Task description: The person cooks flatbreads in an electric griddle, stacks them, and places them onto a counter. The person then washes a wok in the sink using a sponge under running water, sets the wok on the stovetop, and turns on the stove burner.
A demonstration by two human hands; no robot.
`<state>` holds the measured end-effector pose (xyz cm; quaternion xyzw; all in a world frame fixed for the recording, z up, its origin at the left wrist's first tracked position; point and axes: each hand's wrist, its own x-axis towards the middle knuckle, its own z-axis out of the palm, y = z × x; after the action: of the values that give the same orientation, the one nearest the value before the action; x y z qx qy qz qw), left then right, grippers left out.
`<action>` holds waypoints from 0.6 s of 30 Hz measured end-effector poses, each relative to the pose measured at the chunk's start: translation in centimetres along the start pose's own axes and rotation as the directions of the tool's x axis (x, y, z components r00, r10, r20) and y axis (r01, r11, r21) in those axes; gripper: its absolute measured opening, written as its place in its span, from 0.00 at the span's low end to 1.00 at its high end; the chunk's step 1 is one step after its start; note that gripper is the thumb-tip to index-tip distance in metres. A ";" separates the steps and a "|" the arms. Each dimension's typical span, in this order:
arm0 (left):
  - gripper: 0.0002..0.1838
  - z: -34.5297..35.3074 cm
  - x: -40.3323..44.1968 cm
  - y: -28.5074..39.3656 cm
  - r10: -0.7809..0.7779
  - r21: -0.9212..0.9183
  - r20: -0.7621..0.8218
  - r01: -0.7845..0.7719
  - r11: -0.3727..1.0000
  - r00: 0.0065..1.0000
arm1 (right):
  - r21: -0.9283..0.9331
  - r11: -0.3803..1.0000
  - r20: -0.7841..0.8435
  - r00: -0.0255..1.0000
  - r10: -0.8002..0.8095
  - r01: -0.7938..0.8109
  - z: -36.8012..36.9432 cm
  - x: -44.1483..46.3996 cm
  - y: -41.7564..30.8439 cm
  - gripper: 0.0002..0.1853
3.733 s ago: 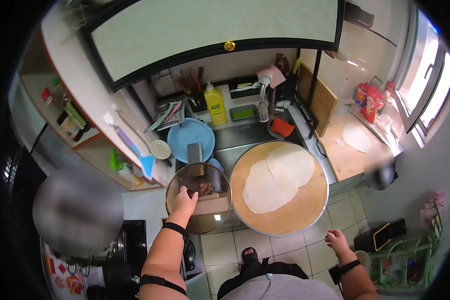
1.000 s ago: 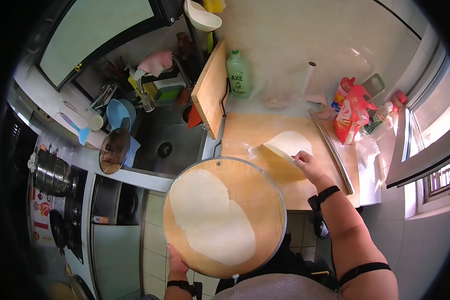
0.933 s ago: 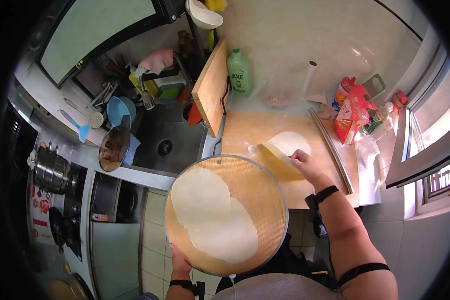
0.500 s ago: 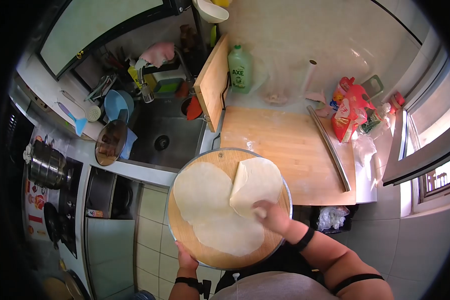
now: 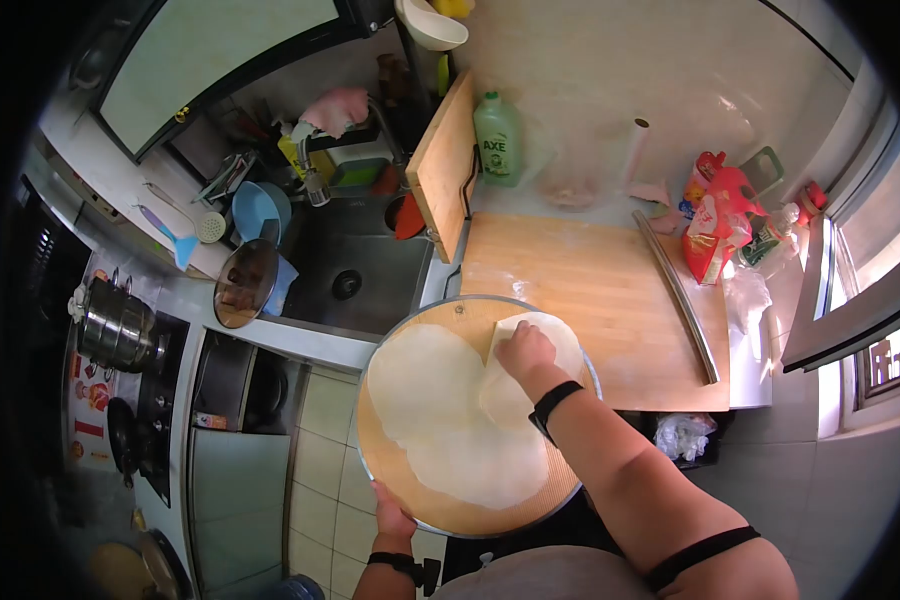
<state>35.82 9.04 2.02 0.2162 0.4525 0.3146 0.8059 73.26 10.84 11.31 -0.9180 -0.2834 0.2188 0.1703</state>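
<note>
Three thin sheets of dough (image 5: 425, 380) on the round board (image 5: 388, 465), overlapping, and here's the right hand (image 5: 526, 352) over the right-hand sheet (image 5: 510, 400)! Its fingers are curled down onto the dough by a fold; whether they pinch it or merely press, I can't tell. Down at the near left, the left hand (image 5: 394, 520) grips the rim, thumb on top, fingers hidden beneath. Beyond lies the wooden surface (image 5: 590, 300) with a metal rod (image 5: 676, 295) along its right side. Danger points, I'd say: a hard tug could tear dough this thin, the overlapping edges might cling together, and with one visible hand at the rim, heavy pressure opposite could tip the round board and slide everything.
</note>
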 end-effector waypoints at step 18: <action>0.35 0.4 -0.1 0.1 -0.029 0.059 -0.109 0.035 0.998 0.994 | 0.862 0.504 0.059 0.980 -0.190 0.046 -0.8 0.8 3.6 0.10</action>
<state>36.06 9.04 2.30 0.2161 0.5085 0.2989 0.7781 75.87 8.39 10.17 -0.6741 -0.2121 0.3843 0.5941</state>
